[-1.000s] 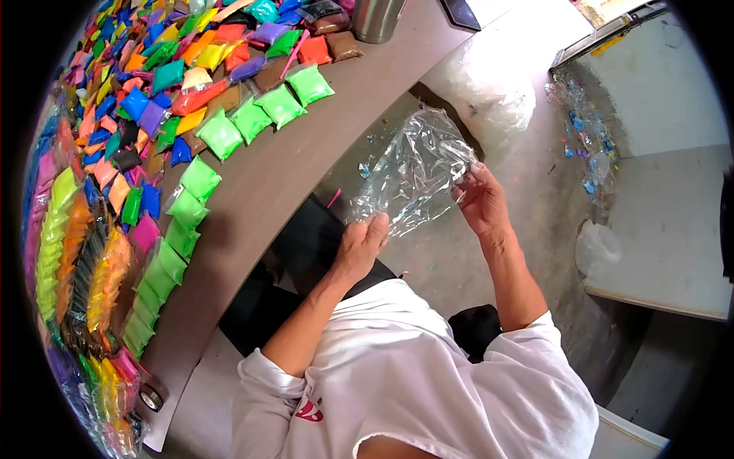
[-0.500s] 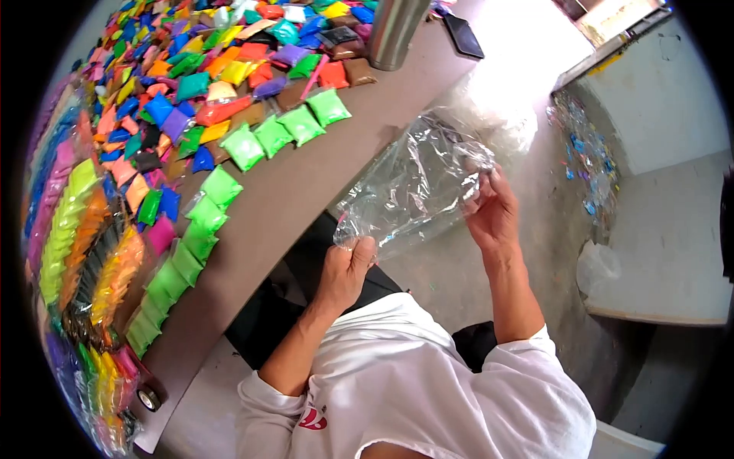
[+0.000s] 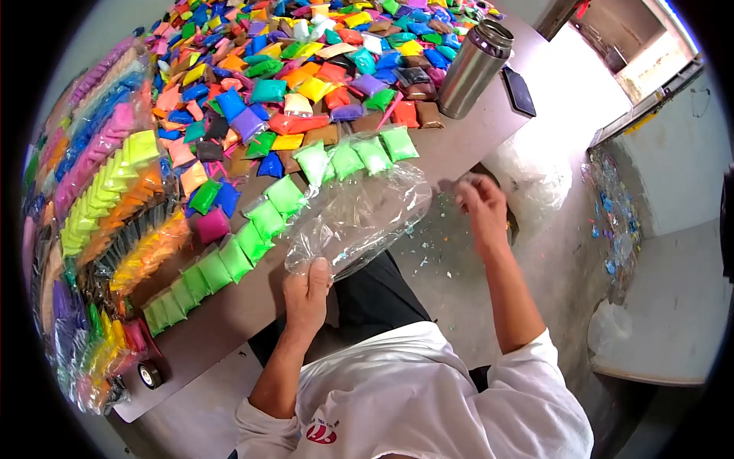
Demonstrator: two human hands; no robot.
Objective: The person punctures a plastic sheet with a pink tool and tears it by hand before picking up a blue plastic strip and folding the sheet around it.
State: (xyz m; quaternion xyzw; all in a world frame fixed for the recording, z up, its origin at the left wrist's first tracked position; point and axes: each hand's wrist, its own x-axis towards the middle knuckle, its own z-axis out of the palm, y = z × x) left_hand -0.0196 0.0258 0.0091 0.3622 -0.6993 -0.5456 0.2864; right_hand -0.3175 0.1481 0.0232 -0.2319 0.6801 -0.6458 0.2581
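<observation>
One clear bag (image 3: 358, 216) (crinkled) slants lengthwise toward upper right.

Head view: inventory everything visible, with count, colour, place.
Table: one, brownish, left
Clear bag: one, transparent, across table edge
Green packets: several, light green, along table
Loose packets: many, multicoloured, far tabletop
Bagged packets: many, multicoloured, left tabletop
Flask: one, silver, beside loose packets
Phone: one, dark, beside flask
Roll: one, dark, table's near corner
Plastic heap: one, translucent, beyond table
Scraps: many, mixed, by right wall
Crumpled bag: one, whitish, right side
Shirt: one, white, worn
Left hand: one, gripping clear bag
Right hand: one, right of clear bag
</observation>
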